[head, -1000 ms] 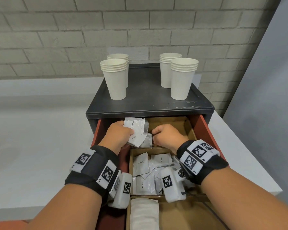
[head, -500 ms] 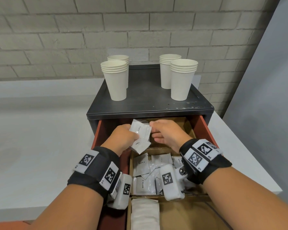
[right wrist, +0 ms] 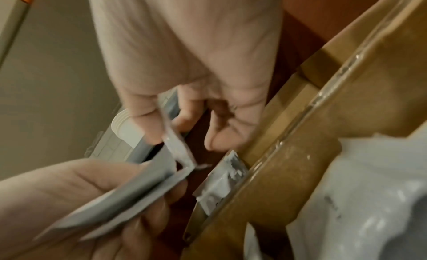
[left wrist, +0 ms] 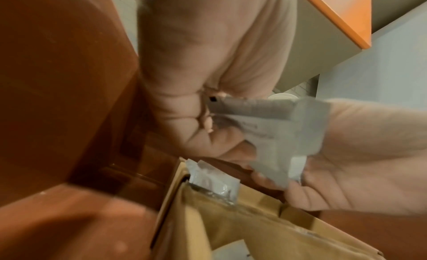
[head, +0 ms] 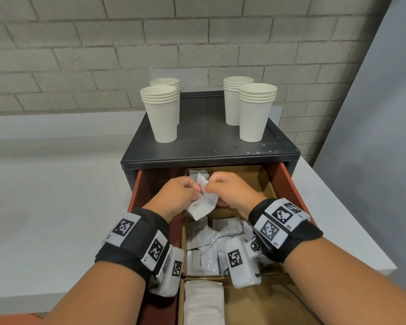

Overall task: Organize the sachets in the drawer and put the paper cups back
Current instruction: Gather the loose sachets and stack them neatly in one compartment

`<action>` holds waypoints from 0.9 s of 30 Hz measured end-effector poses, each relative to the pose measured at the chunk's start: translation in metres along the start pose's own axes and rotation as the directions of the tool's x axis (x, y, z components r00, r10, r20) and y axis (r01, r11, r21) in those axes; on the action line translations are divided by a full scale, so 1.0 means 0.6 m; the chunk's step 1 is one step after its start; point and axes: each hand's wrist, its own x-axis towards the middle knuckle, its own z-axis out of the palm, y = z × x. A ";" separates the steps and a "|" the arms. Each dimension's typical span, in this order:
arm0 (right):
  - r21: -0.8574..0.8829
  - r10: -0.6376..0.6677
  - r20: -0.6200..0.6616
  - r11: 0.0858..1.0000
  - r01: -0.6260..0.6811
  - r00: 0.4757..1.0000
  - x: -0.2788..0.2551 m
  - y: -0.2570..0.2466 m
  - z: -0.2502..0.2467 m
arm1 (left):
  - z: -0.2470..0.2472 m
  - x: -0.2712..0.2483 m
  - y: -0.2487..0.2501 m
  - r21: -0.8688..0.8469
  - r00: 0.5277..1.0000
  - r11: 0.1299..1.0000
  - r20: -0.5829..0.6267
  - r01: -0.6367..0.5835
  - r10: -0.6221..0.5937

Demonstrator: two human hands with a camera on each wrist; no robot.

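Observation:
My left hand (head: 185, 195) grips a small bunch of white sachets (head: 202, 206) above the open red drawer (head: 288, 184). My right hand (head: 220, 190) pinches the top edge of the same bunch, knuckles close to the left hand. In the left wrist view the sachets (left wrist: 289, 136) lie between both palms. In the right wrist view my right thumb and forefinger pinch one sachet (right wrist: 172, 136), and the left hand (right wrist: 69, 200) holds the others. Several stacks of white paper cups (head: 161, 113) (head: 256, 113) stand on the black cabinet top (head: 209, 141).
Cardboard dividers split the drawer. The middle compartment (head: 185, 240) holds several loose sachets (head: 211, 240); another sachet (head: 197, 172) leans in the back compartment. A white folded stack (head: 202, 301) fills the front one. A white counter (head: 56, 195) surrounds the cabinet; a brick wall is behind.
The left hand lifted the sachets out of the back compartment and drew them nearer. The right hand left the compartment, met the left hand and took hold of the bunch.

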 end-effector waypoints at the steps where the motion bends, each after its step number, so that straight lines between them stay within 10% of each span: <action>1: 0.047 -0.001 0.085 0.999 -0.003 0.996 -0.005 -0.004 0.004 | 0.001 -0.002 0.002 -0.018 1.000 1.000 0.019 -0.021 0.021; 5: 0.193 -0.005 0.118 0.981 -0.018 0.993 -0.009 -0.007 -0.004 | -0.001 -0.006 0.007 -0.074 0.999 0.996 -0.014 -0.040 0.039; 13: -0.101 0.004 -0.316 0.994 -0.037 0.949 0.017 0.021 -0.025 | -0.006 0.003 0.010 -0.139 0.982 0.984 -0.140 0.109 -0.129; 27: -0.411 -0.013 0.051 0.911 0.033 0.999 0.004 0.017 0.001 | -0.018 0.011 -0.004 -0.278 0.962 0.957 -0.231 0.081 -0.149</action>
